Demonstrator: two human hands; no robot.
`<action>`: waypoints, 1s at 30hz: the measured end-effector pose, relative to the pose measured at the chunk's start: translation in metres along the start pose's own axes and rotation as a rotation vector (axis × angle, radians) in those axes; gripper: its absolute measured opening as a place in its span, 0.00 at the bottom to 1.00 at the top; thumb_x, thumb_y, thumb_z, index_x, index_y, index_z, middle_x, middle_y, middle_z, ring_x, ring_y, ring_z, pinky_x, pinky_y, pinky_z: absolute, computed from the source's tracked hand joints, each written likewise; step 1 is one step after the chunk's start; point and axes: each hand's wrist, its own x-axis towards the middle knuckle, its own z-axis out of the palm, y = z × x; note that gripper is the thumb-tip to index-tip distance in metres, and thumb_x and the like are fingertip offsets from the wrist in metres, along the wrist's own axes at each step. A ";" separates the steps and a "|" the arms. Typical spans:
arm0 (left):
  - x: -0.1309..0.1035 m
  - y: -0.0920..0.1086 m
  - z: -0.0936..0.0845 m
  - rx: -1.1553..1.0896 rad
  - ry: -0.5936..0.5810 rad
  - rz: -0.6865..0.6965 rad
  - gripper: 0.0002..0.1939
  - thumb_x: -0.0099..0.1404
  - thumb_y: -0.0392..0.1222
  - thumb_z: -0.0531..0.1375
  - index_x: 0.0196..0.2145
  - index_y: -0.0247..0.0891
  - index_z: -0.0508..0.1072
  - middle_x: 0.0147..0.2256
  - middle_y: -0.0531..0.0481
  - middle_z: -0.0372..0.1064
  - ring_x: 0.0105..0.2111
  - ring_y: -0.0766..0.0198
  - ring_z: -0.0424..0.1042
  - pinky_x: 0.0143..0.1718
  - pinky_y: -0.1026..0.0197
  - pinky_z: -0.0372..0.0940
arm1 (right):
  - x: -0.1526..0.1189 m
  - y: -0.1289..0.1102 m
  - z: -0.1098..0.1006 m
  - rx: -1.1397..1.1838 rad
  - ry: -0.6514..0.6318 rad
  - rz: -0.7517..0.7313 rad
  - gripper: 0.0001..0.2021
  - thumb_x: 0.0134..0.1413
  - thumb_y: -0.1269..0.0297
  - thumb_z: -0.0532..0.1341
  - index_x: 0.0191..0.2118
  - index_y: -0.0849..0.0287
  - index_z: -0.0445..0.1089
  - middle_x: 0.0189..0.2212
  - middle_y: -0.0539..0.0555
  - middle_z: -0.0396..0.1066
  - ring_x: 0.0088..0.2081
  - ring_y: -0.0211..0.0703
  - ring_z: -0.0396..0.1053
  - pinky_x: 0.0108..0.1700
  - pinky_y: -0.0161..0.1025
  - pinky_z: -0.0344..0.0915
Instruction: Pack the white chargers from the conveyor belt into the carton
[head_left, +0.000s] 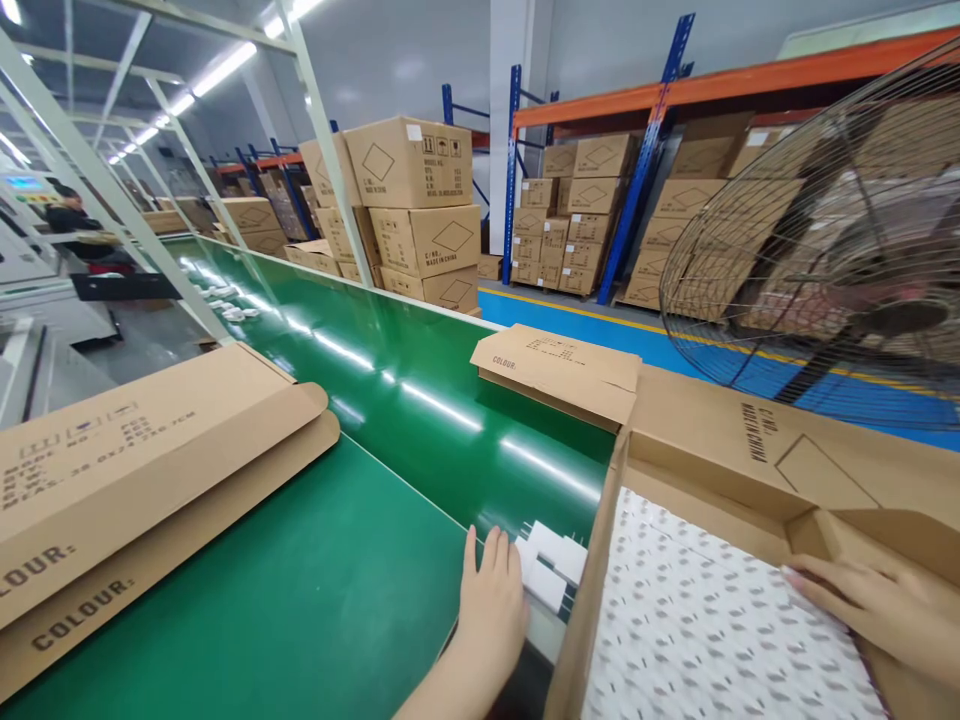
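My left hand (491,600) lies at the edge of the green worktop (322,590), fingers stretched out and slightly apart. Just right of its fingers sit several white plug-like pieces (551,565) with thin metal pins, beside the box wall; whether the hand touches them I cannot tell. On the right stands an open cardboard box (611,500) with its flaps folded out. Inside it is a flat white layer (712,620) covered in repeated small grey marks. My right hand (874,600) reaches over the layer's right edge, fingers extended, with nothing visible in it.
Folded cartons (150,430) lie on the worktop at left. Beyond runs a green conveyor belt (420,370) carrying white pieces (225,305) far off. Stacked cartons (424,210) and racks stand behind it. A large fan (840,250) is at right. A person (71,215) sits far left.
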 end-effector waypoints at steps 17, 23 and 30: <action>0.005 0.010 0.002 0.019 0.126 -0.028 0.26 0.50 0.48 0.62 0.45 0.31 0.67 0.34 0.46 0.69 0.40 0.56 0.65 0.57 0.44 0.49 | 0.051 -0.192 -0.012 0.057 -0.021 -0.582 0.16 0.57 0.68 0.45 0.46 0.53 0.65 0.44 0.54 0.70 0.45 0.45 0.64 0.53 0.49 0.46; 0.006 0.008 0.012 0.005 0.206 -0.002 0.23 0.52 0.48 0.61 0.43 0.33 0.69 0.34 0.46 0.70 0.39 0.55 0.66 0.56 0.40 0.48 | 0.073 -0.239 0.016 -0.089 -0.380 -0.634 0.19 0.38 0.77 0.54 0.41 0.59 0.68 0.37 0.56 0.71 0.39 0.49 0.68 0.43 0.43 0.58; 0.007 0.009 0.022 0.010 0.238 -0.009 0.19 0.55 0.42 0.59 0.43 0.32 0.69 0.35 0.44 0.71 0.40 0.57 0.67 0.56 0.40 0.49 | 0.080 -0.241 0.017 -0.122 -0.512 -0.610 0.26 0.30 0.66 0.66 0.43 0.57 0.64 0.40 0.55 0.69 0.40 0.52 0.68 0.36 0.39 0.62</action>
